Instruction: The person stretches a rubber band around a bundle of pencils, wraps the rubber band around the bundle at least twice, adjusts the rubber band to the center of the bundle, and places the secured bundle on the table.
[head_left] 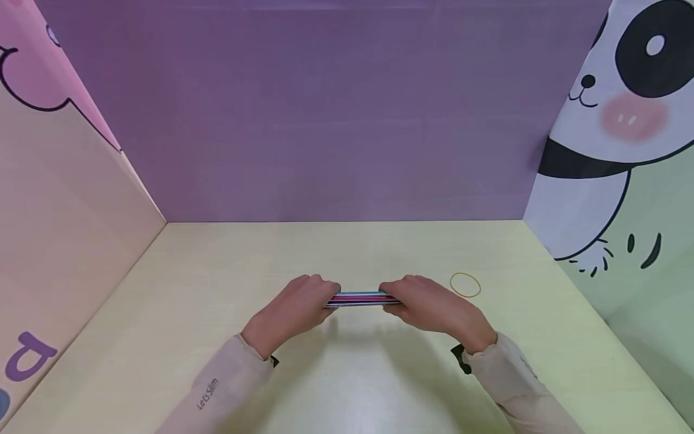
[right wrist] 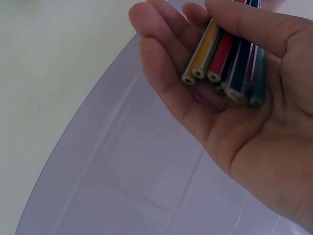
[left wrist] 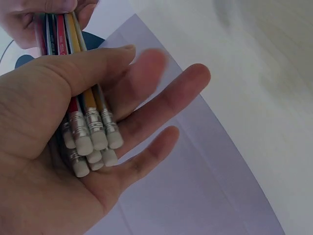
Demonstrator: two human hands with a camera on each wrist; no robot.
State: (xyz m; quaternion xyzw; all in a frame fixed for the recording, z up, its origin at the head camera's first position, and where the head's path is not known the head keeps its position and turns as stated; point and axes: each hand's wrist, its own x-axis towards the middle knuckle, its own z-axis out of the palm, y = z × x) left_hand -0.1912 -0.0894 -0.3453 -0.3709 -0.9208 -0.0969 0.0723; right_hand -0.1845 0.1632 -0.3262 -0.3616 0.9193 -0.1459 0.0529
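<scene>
A bundle of pencils [head_left: 362, 298] in several colours is held level above the table, one end in each hand. My left hand [head_left: 300, 310] grips the end with the white erasers [left wrist: 99, 142] and metal ferrules, its thumb over the pencils and its other fingers spread apart in the left wrist view. At the opposite end, my right hand [head_left: 434, 308] holds the blunt, unsharpened tips [right wrist: 214, 76] between thumb and curled fingers. Yellow, red, dark blue and green barrels show there. Right of the right hand, a thin yellow rubber band [head_left: 480, 286] lies on the table.
The pale table [head_left: 347, 253] meets a purple wall [head_left: 347, 120] at the back. A pink wall [head_left: 70, 199] stands on the left, and a panda-printed green wall [head_left: 650, 301] on the right.
</scene>
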